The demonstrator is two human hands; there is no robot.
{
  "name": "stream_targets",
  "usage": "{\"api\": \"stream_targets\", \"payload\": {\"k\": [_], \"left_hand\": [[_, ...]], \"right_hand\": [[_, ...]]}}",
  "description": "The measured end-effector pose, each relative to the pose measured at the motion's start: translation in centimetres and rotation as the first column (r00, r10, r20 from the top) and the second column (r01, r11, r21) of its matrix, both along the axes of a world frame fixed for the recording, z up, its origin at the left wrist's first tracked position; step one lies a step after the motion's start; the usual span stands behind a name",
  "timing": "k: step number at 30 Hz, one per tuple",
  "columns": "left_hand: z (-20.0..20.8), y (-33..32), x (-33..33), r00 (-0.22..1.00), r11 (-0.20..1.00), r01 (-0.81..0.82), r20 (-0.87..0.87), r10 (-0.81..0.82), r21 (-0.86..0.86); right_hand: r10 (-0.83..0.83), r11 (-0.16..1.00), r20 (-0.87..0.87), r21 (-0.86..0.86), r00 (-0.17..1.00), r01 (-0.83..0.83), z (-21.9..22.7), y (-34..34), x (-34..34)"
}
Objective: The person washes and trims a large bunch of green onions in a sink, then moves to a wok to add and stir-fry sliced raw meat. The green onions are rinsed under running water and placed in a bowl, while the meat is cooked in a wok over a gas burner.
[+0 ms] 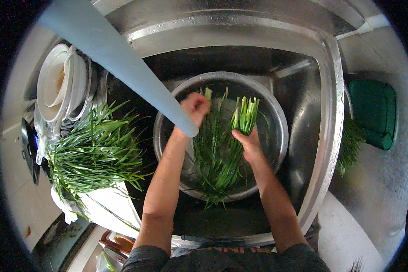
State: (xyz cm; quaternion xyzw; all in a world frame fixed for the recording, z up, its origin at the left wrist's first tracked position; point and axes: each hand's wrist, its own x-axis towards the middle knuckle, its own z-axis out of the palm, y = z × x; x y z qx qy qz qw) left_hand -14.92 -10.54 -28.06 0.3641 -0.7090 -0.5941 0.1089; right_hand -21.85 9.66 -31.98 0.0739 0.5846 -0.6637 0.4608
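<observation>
- My forearms are reaching up from the lower edge into the steel sink (324,136).
- My right hand (249,146) is clamping its grip on a bunch of green stalks (245,115), cut ends pointing up.
- My left hand (194,108) is closing its grip on the loose greens (213,158) — they are lying in the round metal basin (276,122).
- More greens (93,156) are lying on the left tabletop, beside stacked white plates (59,86).

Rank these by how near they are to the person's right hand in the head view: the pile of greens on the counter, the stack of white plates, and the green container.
From the right hand, which grips a bunch of greens in the metal bowl:
1. Green container, to the right of the sink.
2. Pile of greens, on the left counter.
3. Stack of white plates, far upper left, behind the pile.
</observation>
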Motion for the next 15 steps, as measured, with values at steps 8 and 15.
{"api": "stream_targets", "payload": {"k": [8, 15], "left_hand": [[-0.4, 4.7, -0.1, 0.985, 0.738, -0.081, -0.057, 0.160, 0.670], [-0.4, 2.0, 0.5, 0.994, 0.822, 0.098, -0.100, -0.050, 0.561]], "right_hand": [[0.046, 0.994, 0.014, -0.103, 0.999, -0.045, 0.5, -0.8, -0.1], [0.013, 0.988, -0.007, -0.152, 1.000, -0.014, 1.0, -1.0, 0.0]]}}
